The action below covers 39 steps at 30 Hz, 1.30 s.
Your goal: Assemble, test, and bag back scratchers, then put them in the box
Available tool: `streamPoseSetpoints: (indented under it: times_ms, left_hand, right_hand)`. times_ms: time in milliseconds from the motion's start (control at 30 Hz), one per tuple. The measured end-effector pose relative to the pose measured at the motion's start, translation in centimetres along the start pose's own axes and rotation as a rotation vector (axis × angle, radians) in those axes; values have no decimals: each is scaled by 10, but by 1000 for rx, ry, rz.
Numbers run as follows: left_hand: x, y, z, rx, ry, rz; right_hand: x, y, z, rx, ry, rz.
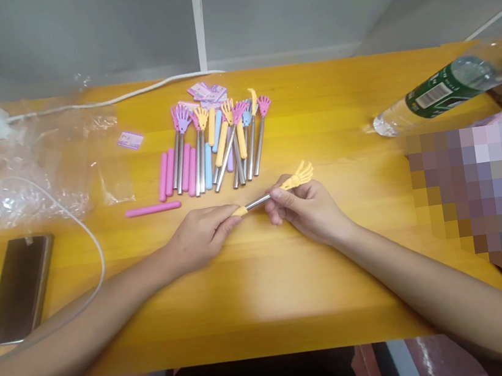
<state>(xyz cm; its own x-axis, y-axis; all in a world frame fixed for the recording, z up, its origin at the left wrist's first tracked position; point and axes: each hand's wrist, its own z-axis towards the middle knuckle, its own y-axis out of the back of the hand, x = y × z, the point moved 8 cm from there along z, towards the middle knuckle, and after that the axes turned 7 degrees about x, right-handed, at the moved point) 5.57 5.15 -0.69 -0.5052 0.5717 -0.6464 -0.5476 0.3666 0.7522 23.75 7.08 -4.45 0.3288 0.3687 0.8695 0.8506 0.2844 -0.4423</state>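
Between my two hands, a back scratcher [258, 202] with a yellow hand-shaped head and a metal rod is held at a slant over the table. My left hand [197, 237] is closed around its yellow handle, most of which the fingers hide. My right hand [311, 208] pinches the rod just below the yellow head. Beyond my hands lie several metal rods [259, 147] with pink, purple, yellow and blue hand heads. Among them are loose handle sleeves [189, 171] in pink, yellow and blue. One pink sleeve [153, 209] lies apart, to the left.
Small printed cards [208, 93] are piled behind the rods, with one card [130, 140] off to the left. Clear plastic bags [59, 170], a white cable [99, 251] and a phone [19, 289] occupy the left side. A bottle [442, 92] lies at the right, behind a pixelated area.
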Motion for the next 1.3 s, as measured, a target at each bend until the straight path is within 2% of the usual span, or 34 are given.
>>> streamPoseSetpoints:
  times_ms: [500, 833, 1300]
  left_hand:
    - [-3, 2, -5, -97, -88, 43]
    - [-6, 0, -6, -92, -81, 42]
    - [-9, 0, -6, -96, -112, 45]
  right_hand:
    - [-3, -19, -10, 53, -10, 14]
    - [-10, -28, -13, 97, -36, 69]
    - [-8, -38, -14, 155, -5, 93]
